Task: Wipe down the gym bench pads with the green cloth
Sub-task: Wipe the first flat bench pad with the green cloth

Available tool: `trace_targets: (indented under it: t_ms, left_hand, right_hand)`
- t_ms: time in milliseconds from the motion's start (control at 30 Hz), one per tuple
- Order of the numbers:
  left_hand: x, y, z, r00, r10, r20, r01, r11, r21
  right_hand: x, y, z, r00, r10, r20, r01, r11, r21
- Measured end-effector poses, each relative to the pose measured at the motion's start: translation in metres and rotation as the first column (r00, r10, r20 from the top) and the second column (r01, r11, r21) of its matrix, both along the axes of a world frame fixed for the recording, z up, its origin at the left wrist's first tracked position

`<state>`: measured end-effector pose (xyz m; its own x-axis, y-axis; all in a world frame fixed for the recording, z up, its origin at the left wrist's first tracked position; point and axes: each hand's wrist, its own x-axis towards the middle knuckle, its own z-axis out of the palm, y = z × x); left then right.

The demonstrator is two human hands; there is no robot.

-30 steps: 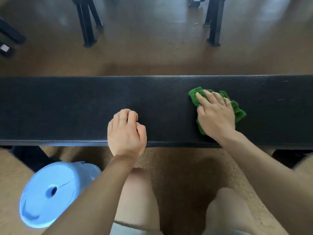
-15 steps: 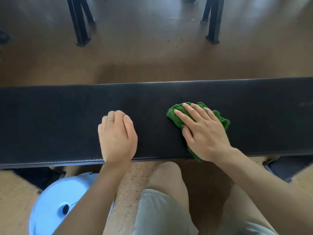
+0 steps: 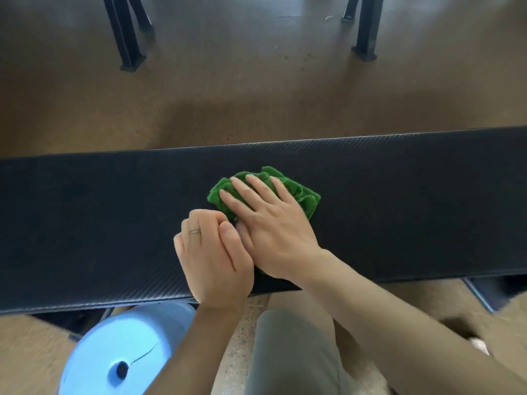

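1. The brown floor [image 3: 256, 89] filled the upper half of the view, with two sets of black metal legs [image 3: 125, 38] standing on it well beyond the pad.
2. The black gym bench pad [image 3: 85, 223], serving as the desk here, ran across the whole width of the frame, its textured surface dark and matte.
3. A pale blue round stool [image 3: 119, 354] with a small hole in its top sat on the floor just below the pad's near edge, at the lower left.
4. The person's grey shorts [image 3: 293, 360] showed at the bottom centre, between the two bare forearms.
5. The right hand [image 3: 271, 235] lay flat, fingers spread, pressing down on the green cloth [image 3: 302, 195], which rested bunched on the middle of the pad and poked out beyond the fingertips and to the right.
6. The left hand [image 3: 211, 258] rested on the pad near its front edge, fingers curled under into a loose fist and gripping nothing, its thumb side touching the right hand.
7. A thin ring [image 3: 195, 231] sat on one finger of the left hand.
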<state>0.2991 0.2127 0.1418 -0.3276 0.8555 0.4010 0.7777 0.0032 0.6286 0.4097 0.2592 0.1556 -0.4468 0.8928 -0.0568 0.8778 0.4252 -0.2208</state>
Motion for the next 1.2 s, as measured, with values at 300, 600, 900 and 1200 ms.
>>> trace_targets:
  t_ms: [300,600,900,1200]
  left_hand:
    - [-0.003,0.003,0.003,0.999,0.043,-0.025,-0.045,0.998,-0.052]
    - [0.002,0.002,0.0,0.994,0.021,-0.107,-0.029,0.997,-0.073]
    - [0.008,0.0,0.008,0.983,-0.037,-0.179,0.02,0.995,-0.1]
    - [0.012,0.006,0.01,0.917,-0.157,-0.367,0.105,0.982,-0.157]
  right_hand:
    - [0.065,0.06,-0.001,0.992,-0.128,0.013,0.128,0.992,0.024]
    - [0.039,-0.001,-0.002,0.971,-0.232,-0.061,0.235,0.971,0.049]
    - [0.183,-0.038,0.0,0.924,-0.383,-0.013,0.383,0.923,0.029]
    - [0.12,-0.065,-0.002,0.882,-0.467,-0.065,0.47,0.881,0.047]
